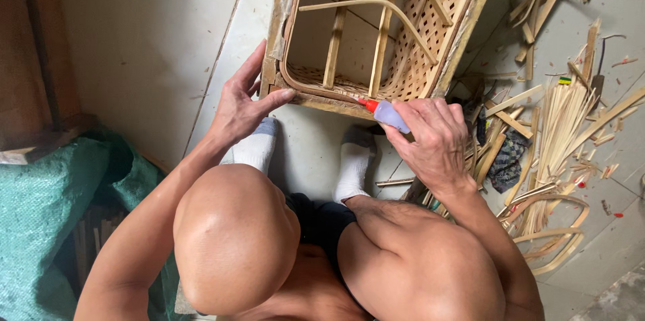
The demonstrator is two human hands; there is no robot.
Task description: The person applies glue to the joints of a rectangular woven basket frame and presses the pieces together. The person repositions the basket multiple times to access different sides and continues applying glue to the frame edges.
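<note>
Woven bamboo square basket frame [376, 32] runs off-frame above; left hand [242, 103] pinches its near rim, right hand [433, 136] grips the red-tipped clear glue bottle [384, 111] there.

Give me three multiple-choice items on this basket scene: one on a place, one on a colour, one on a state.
1. Where do the loose bamboo strips lie?
A. on the floor by the right hand
B. inside the basket
C. on the green net

2. What colour is the glue bottle's nozzle?
A. blue
B. red
C. yellow

3. What is the left hand doing?
A. hanging free
B. holding a knife
C. gripping the basket frame

Answers: 1 A, the strips are strewn on the tiles beside the right hand. 2 B, the tip at the rim is red. 3 C, thumb and fingers clasp the frame's corner.
</note>
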